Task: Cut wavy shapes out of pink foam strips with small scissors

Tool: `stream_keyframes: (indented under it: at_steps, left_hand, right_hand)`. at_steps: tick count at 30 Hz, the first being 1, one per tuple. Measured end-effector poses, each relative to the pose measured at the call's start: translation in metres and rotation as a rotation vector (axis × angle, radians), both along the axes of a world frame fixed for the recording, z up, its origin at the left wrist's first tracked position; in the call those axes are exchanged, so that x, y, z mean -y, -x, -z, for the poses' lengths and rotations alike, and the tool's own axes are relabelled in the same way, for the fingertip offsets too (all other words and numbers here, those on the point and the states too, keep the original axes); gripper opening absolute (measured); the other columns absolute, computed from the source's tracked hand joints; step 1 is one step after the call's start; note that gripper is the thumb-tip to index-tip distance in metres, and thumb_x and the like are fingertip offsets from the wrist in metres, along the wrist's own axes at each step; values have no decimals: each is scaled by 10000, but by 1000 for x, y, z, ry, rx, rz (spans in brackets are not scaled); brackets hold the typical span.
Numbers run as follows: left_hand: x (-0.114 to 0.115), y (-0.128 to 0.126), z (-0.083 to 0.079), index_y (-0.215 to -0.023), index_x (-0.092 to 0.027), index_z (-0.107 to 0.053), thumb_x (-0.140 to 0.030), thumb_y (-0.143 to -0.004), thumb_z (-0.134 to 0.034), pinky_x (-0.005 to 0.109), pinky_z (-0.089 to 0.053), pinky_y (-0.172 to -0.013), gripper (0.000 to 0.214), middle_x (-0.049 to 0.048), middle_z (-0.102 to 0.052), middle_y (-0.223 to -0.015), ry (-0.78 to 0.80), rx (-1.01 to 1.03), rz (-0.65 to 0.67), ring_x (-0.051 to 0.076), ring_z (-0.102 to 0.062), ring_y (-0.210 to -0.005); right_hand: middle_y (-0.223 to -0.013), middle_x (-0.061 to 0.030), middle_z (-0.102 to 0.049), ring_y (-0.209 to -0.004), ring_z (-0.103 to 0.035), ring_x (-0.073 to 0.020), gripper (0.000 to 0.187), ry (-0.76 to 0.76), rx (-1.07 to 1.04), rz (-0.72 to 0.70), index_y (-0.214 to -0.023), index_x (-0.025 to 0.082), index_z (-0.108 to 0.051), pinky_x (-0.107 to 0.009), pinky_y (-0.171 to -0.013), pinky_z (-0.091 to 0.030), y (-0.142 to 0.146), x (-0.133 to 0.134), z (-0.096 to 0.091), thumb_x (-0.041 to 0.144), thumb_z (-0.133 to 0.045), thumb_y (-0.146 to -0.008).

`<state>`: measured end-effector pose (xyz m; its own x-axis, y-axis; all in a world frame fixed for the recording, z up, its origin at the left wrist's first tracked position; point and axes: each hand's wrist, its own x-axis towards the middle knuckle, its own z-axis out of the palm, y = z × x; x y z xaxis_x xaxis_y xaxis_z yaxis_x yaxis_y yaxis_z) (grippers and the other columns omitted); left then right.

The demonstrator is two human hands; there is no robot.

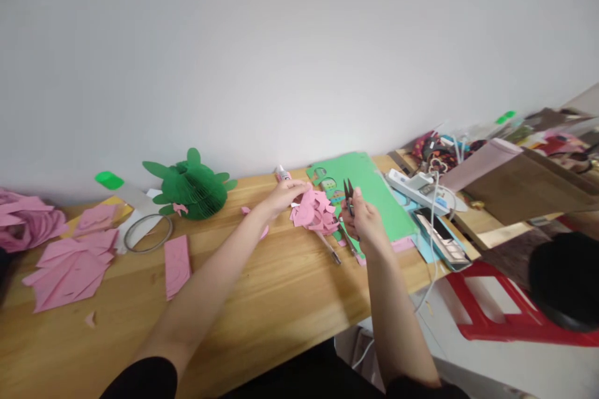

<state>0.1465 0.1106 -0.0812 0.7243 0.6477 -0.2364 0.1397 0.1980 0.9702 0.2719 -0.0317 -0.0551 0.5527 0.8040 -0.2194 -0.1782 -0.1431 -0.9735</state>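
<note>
My left hand [286, 194] has its fingers closed at the upper left edge of a heap of cut pink paper scraps [314, 211]. Scissors [348, 190] are gripped in my right hand [365, 218], their dark blades pointing up and away from me, just right of the scraps. Under and behind that hand lie green paper sheets [360, 177]. A pen-like stick [331, 250] pokes out below the heap. Behind my left hand is a small white tube [282, 173].
A green honeycomb-paper figure [196, 190] stands left by the wall. Near it lie a tape-like ring [147, 234], a pink strip [176, 265] and fanned pink sheets [75, 271]. Rightward are a power strip [416, 192], a phone-like object [442, 237] and a red stool [505, 312].
</note>
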Motion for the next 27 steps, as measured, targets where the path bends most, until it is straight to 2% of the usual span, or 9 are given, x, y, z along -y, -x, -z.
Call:
stream_keyframes:
  at_steps: [2, 4, 6, 8, 12, 15, 19, 23, 27]
  left_hand:
    - [1, 7, -5, -1186, -146, -595, -343, -930, -591, 406, -569, -814, 324, 92, -638, -1155, 5, 9, -100, 205, -649, -963]
    - [5, 18, -16, -1015, -123, -637, -338, -929, -591, 309, -556, -682, 236, 45, -668, -920, -5, 42, -207, 142, -642, -754]
    - [13, 33, -32, -764, -123, -631, -325, -907, -602, 218, -476, -552, 249, -12, -596, -609, -20, 99, -293, 87, -558, -529]
    - [23, 50, -50, -671, -138, -615, -340, -856, -645, 206, -435, -499, 275, -21, -573, -499, -38, 157, -349, 87, -539, -462]
    - [42, 84, -78, -634, -148, -634, -363, -757, -719, 225, -454, -502, 262, 13, -650, -527, -120, 265, -476, 121, -598, -488]
    - [50, 103, -90, -645, -156, -668, -312, -769, -702, 227, -501, -565, 203, 12, -684, -584, -204, 366, -623, 120, -628, -551]
    - [59, 116, -100, -661, -171, -698, -253, -753, -714, 221, -502, -524, 124, 1, -689, -578, -294, 440, -829, 118, -618, -541]
    - [65, 122, -105, -669, -182, -721, -258, -769, -706, 216, -502, -472, 127, 14, -712, -619, -354, 400, -813, 136, -649, -573]
    - [65, 129, -105, -653, -194, -720, -203, -756, -700, 211, -510, -465, 105, -1, -709, -612, -350, 469, -808, 130, -646, -559]
  right_hand:
    - [-412, 134, -239, -310, -141, -42, 568, -27, -18, 31, -703, 202, -517, -187, -295, -128, 3, 2, 5, 768, -547, -750]
    - [-418, 134, -247, -314, -143, -42, 567, -51, -29, 33, -731, 199, -531, -189, -299, -126, 10, 3, 6, 765, -559, -744]
    - [-430, 134, -264, -327, -156, -39, 548, -75, -35, -1, -750, 192, -547, -187, -312, -121, 21, 2, 3, 730, -639, -706]
    - [-448, 128, -291, -346, -184, -38, 523, -98, -41, -75, -771, 182, -568, -185, -328, -123, 35, 0, -4, 660, -743, -650]
    - [-460, 118, -326, -370, -210, -46, 436, -171, -37, -264, -802, 179, -584, -188, -341, -135, 67, -11, -24, 553, -777, -685]
    - [-446, 119, -322, -368, -216, -42, 374, -259, -28, -276, -728, 188, -539, -190, -347, -131, 86, -23, -42, 473, -781, -712]
    - [-438, 124, -317, -356, -206, -38, 351, -361, -64, -309, -713, 191, -528, -186, -338, -161, 103, -38, -64, 424, -791, -709]
    - [-458, 125, -293, -371, -193, -33, 316, -443, -73, -289, -722, 187, -539, -166, -336, -164, 117, -49, -77, 391, -779, -738]
    - [-451, 123, -298, -360, -197, -31, 304, -421, -21, -327, -713, 185, -551, -153, -319, -174, 127, -52, -81, 392, -772, -744]
